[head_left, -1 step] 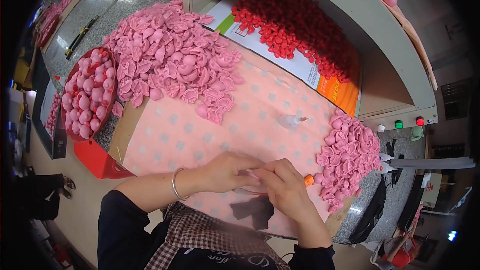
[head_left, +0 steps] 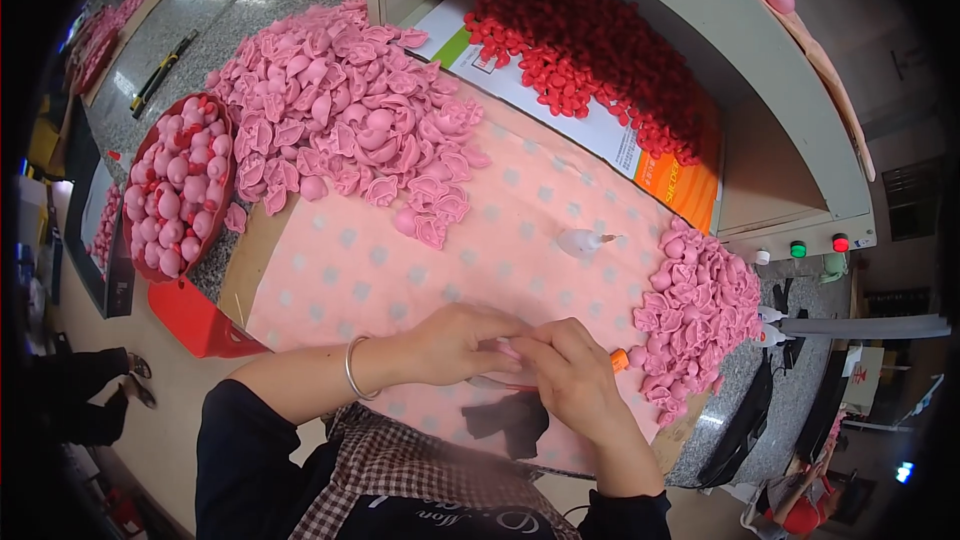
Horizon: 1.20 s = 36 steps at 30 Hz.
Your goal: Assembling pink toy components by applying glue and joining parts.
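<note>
My left hand point(head_left: 462, 343) and my right hand point(head_left: 575, 370) meet over the near part of a pink dotted cloth point(head_left: 420, 285). Both sets of fingers are closed on a small pink piece point(head_left: 507, 348), mostly hidden between them. An orange cap-like thing point(head_left: 619, 360) shows beside my right hand; whether it touches the fingers, I cannot tell. Beyond the hands, a small translucent bottle with a thin tip point(head_left: 578, 243) lies on the cloth. Nearer to me is a black piece of cloth point(head_left: 508, 425).
Pink moulded pieces form a large heap point(head_left: 340, 120) at far left and a smaller heap point(head_left: 695, 310) at right. A red basket point(head_left: 229, 185) holds round pink pieces. Small red pieces point(head_left: 600, 70) lie inside a grey open-fronted box point(head_left: 800, 110). A yellow-black cutter point(head_left: 163, 75) lies far left.
My hands stay in nearly the same place, with slightly more of the pink piece showing between the fingers. At the left edge, another person's feet have shifted.
</note>
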Each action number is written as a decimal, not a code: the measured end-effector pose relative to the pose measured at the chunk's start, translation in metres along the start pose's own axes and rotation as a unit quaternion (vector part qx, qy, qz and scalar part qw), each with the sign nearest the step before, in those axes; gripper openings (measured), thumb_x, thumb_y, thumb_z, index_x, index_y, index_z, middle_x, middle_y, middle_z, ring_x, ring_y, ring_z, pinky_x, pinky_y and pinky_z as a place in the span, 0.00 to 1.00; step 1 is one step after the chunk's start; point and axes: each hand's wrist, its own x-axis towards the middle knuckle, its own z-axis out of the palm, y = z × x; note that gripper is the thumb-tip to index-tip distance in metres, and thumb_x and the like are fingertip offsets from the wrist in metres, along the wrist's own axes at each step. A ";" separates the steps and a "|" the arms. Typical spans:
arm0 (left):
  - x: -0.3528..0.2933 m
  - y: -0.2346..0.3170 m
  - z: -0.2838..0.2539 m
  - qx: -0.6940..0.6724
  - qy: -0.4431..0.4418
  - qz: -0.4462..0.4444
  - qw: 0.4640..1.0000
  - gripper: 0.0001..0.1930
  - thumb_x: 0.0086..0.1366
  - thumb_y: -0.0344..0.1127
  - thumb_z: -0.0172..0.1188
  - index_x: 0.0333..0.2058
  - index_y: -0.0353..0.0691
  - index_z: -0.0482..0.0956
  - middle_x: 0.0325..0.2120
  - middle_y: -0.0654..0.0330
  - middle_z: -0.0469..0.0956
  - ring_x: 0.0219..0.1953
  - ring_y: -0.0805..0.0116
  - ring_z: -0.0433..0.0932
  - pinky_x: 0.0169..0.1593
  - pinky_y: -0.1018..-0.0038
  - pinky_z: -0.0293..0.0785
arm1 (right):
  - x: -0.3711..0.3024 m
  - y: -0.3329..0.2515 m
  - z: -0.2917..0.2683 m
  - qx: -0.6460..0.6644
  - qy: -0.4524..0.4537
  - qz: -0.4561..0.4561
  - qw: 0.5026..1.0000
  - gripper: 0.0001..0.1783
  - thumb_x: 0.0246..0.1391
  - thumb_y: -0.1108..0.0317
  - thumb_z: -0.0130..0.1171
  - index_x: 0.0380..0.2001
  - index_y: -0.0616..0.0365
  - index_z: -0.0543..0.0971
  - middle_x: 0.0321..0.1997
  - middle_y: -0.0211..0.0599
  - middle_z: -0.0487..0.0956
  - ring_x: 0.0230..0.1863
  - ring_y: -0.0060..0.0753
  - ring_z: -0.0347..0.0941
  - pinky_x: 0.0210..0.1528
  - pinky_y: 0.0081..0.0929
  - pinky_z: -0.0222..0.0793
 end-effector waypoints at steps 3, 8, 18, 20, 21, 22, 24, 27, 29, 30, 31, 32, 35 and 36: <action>-0.002 0.004 0.000 0.027 0.000 0.012 1.000 0.17 0.49 0.33 0.62 0.39 0.36 0.74 0.38 0.54 0.75 0.41 0.61 0.73 0.46 0.70 0.67 | -0.007 0.002 -0.002 0.003 0.011 0.011 1.000 0.10 0.39 0.82 0.54 0.29 0.59 0.76 0.26 0.35 0.71 0.27 0.32 0.68 0.26 0.21 0.64; -0.005 0.008 -0.002 0.021 0.000 0.010 1.000 0.17 0.49 0.33 0.62 0.39 0.36 0.74 0.38 0.55 0.75 0.41 0.61 0.73 0.46 0.71 0.66 | -0.022 0.005 -0.001 0.119 0.098 0.104 0.983 0.10 0.39 0.82 0.54 0.29 0.59 0.76 0.27 0.35 0.70 0.27 0.30 0.68 0.26 0.21 0.63; -0.006 0.023 0.008 -0.049 0.016 -0.019 0.999 0.16 0.50 0.31 0.62 0.39 0.35 0.74 0.38 0.55 0.74 0.41 0.67 0.72 0.44 0.76 0.67 | -0.032 0.000 -0.019 0.086 0.077 0.146 0.982 0.08 0.39 0.82 0.53 0.26 0.61 0.74 0.26 0.37 0.69 0.27 0.32 0.68 0.27 0.22 0.64; -0.004 0.024 0.011 -0.083 0.019 -0.021 0.996 0.15 0.51 0.29 0.62 0.39 0.35 0.74 0.38 0.57 0.74 0.41 0.69 0.72 0.44 0.76 0.67 | -0.038 0.002 -0.027 0.071 0.056 0.154 0.984 0.07 0.39 0.81 0.53 0.25 0.61 0.74 0.26 0.36 0.69 0.27 0.32 0.68 0.25 0.23 0.64; -0.003 0.025 0.011 -0.119 0.025 -0.024 0.992 0.15 0.51 0.28 0.61 0.39 0.35 0.73 0.38 0.58 0.73 0.40 0.70 0.71 0.44 0.77 0.67 | -0.040 0.002 -0.030 0.057 0.032 0.160 0.985 0.06 0.40 0.80 0.53 0.25 0.61 0.74 0.25 0.36 0.69 0.27 0.32 0.68 0.24 0.24 0.63; -0.001 0.029 0.012 -0.116 0.022 -0.023 0.993 0.15 0.51 0.28 0.61 0.39 0.35 0.73 0.38 0.58 0.73 0.40 0.70 0.71 0.44 0.77 0.67 | -0.044 0.002 -0.029 0.057 0.036 0.160 0.985 0.06 0.40 0.80 0.53 0.25 0.61 0.74 0.25 0.36 0.69 0.27 0.32 0.68 0.24 0.24 0.63; 0.003 0.040 0.012 -0.127 0.019 -0.014 0.992 0.14 0.51 0.26 0.61 0.39 0.34 0.73 0.38 0.59 0.73 0.40 0.72 0.70 0.45 0.77 0.66 | -0.051 0.004 -0.025 -0.001 0.039 0.119 0.992 0.05 0.41 0.78 0.53 0.26 0.61 0.74 0.26 0.35 0.69 0.26 0.32 0.68 0.23 0.25 0.63; 0.004 0.044 0.017 -0.168 0.037 -0.010 0.985 0.15 0.50 0.27 0.61 0.39 0.34 0.73 0.37 0.59 0.73 0.40 0.71 0.70 0.45 0.75 0.66 | -0.052 0.001 -0.039 -0.044 0.056 0.091 0.993 0.05 0.41 0.76 0.56 0.26 0.61 0.73 0.27 0.36 0.69 0.28 0.32 0.68 0.25 0.27 0.64; 0.007 0.047 0.015 -0.114 0.045 0.050 0.991 0.15 0.51 0.27 0.61 0.39 0.34 0.73 0.37 0.59 0.73 0.40 0.70 0.70 0.45 0.75 0.66 | -0.048 -0.009 -0.052 -0.015 0.068 0.112 0.991 0.07 0.41 0.75 0.57 0.28 0.61 0.73 0.29 0.37 0.69 0.30 0.33 0.68 0.27 0.27 0.65; 0.007 0.050 0.014 -0.064 0.054 0.109 0.990 0.14 0.51 0.28 0.61 0.38 0.35 0.73 0.37 0.58 0.73 0.40 0.70 0.70 0.45 0.74 0.66 | -0.046 -0.014 -0.058 0.014 0.075 0.135 0.988 0.09 0.41 0.74 0.58 0.29 0.61 0.72 0.30 0.38 0.69 0.31 0.35 0.68 0.30 0.27 0.65; 0.008 0.054 0.015 -0.062 0.051 0.111 0.991 0.14 0.51 0.28 0.61 0.38 0.35 0.73 0.37 0.58 0.73 0.40 0.70 0.70 0.45 0.74 0.66 | -0.044 -0.018 -0.063 0.013 0.079 0.135 0.988 0.09 0.41 0.74 0.58 0.29 0.61 0.72 0.30 0.38 0.69 0.31 0.35 0.68 0.30 0.27 0.65; 0.009 0.058 0.015 -0.091 0.051 0.102 0.989 0.15 0.51 0.28 0.61 0.39 0.35 0.73 0.38 0.58 0.73 0.41 0.69 0.70 0.46 0.74 0.66 | -0.041 -0.021 -0.067 0.036 0.084 0.113 0.989 0.11 0.40 0.74 0.59 0.30 0.61 0.72 0.31 0.39 0.69 0.32 0.35 0.69 0.30 0.26 0.66; 0.008 0.072 0.017 -0.231 0.043 0.045 0.971 0.14 0.52 0.29 0.60 0.39 0.37 0.73 0.41 0.58 0.71 0.43 0.68 0.70 0.47 0.73 0.66 | -0.036 -0.029 -0.063 0.084 0.111 0.095 0.986 0.15 0.39 0.74 0.61 0.33 0.62 0.71 0.33 0.40 0.69 0.33 0.36 0.69 0.31 0.25 0.67; 0.008 0.076 0.019 -0.340 0.036 -0.006 0.940 0.14 0.53 0.28 0.59 0.40 0.37 0.72 0.42 0.58 0.70 0.44 0.67 0.70 0.48 0.72 0.66 | -0.034 -0.030 -0.059 0.110 0.129 0.100 0.980 0.17 0.38 0.74 0.61 0.34 0.62 0.70 0.34 0.40 0.69 0.33 0.36 0.69 0.32 0.25 0.67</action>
